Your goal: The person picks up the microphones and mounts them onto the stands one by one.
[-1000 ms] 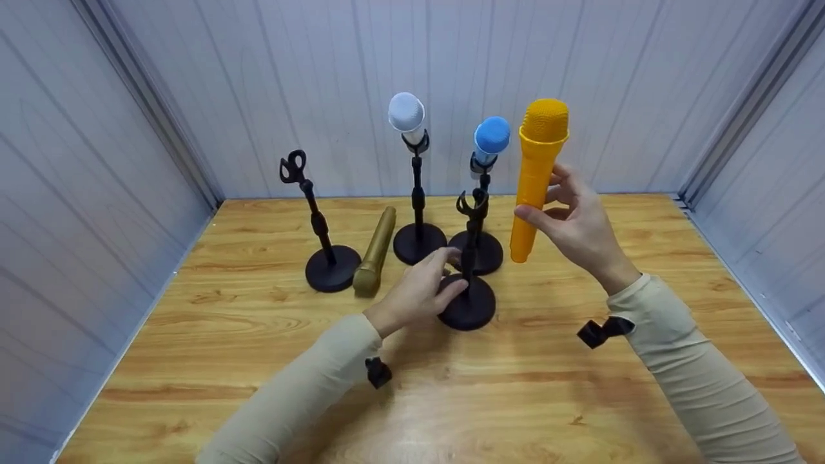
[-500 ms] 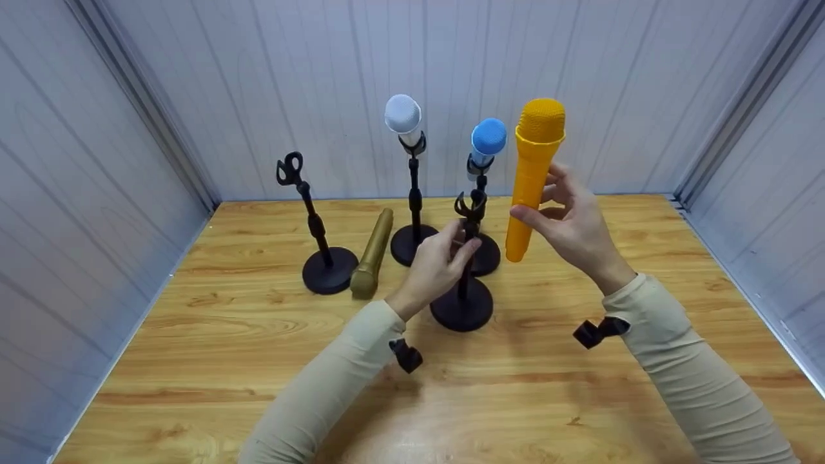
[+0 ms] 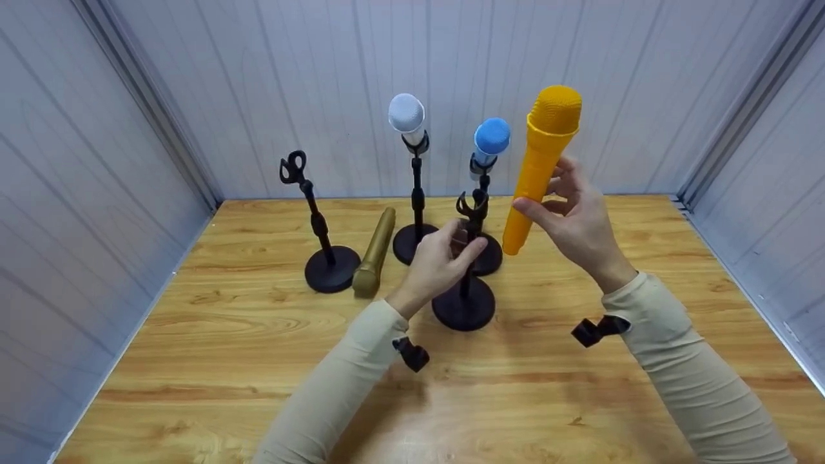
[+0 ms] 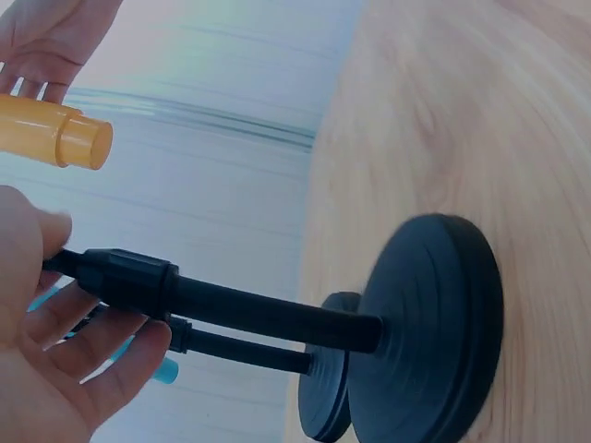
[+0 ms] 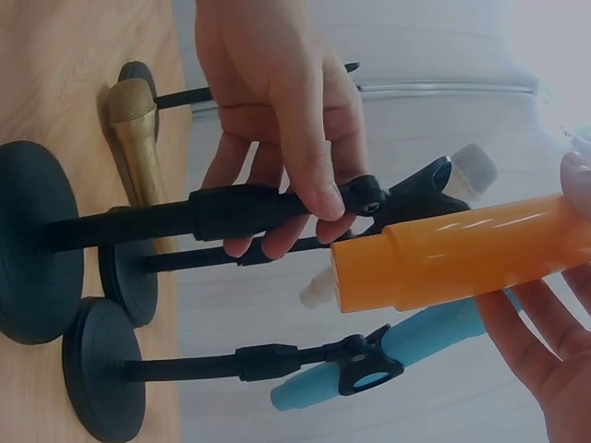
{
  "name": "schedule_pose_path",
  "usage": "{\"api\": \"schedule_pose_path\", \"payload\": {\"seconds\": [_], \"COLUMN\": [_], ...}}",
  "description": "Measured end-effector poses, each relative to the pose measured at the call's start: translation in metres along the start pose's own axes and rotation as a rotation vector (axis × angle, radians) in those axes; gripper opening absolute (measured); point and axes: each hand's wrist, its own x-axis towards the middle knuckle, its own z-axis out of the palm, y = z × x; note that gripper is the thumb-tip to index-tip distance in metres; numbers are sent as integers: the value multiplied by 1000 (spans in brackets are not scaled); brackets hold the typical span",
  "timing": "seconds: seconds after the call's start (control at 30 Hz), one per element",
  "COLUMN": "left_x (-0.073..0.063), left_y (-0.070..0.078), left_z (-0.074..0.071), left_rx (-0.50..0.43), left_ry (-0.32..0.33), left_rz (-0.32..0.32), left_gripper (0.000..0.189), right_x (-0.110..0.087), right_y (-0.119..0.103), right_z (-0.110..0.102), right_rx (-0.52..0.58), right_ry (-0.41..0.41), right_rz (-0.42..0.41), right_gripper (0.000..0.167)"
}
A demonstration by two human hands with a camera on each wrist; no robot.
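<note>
Orange microphone point(image 3: 540, 164), one: we find it aloft, right of the front black stand point(image 3: 463, 312), its lower handle pinched between thumb and fingers of the right hand point(image 3: 583, 225), likely to leave the head free. Left hand point(image 3: 433, 265): curled round that stand's upper pole, presumably steadying it (clip point(image 3: 474, 213) vacant). Long axis: steep; head up, leaning rightward; butt down-left.

A small panelled work booth point(image 3: 767, 193)
Ribbed pale walls point(image 3: 309, 84) enclose a wood-grain table point(image 3: 503, 399) on three sides; what building holds it cannot be told.
</note>
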Motion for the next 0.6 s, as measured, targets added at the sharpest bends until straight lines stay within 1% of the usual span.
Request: {"api": "schedule_pose_path", "payload": {"seconds": [0.1,0.17,0.3,0.37,0.47,0.53,0.6], "left_x": [-1,-1,0,1,2,2,3], "left_y": [4,7,10,11,11,12,13], "left_z": [3,6,10,11,12,12,11], "left_rx": [-59,-73,-57,-40,-17,-21,-46], "left_ry": [48,96,201,231,239,224,194], "left_rz": [-29,-37,-43,-44,-41,-41,-56], "left_gripper": [30,29,28,28,28,28,30], "right_x": [2,5,11,14,16,16,17], "right_y": [-4,-7,-12,-15,-19,-20,-21], "right_z": [2,4,9,11,13,14,14], "right_rx": [38,91,188,215,214,205,201], "right_ry": [34,62,119,140,154,154,153], "right_rz": [-43,-76,-158,-189,-219,-235,-255], "right_gripper": [60,58,56,57,59,60,60]}}
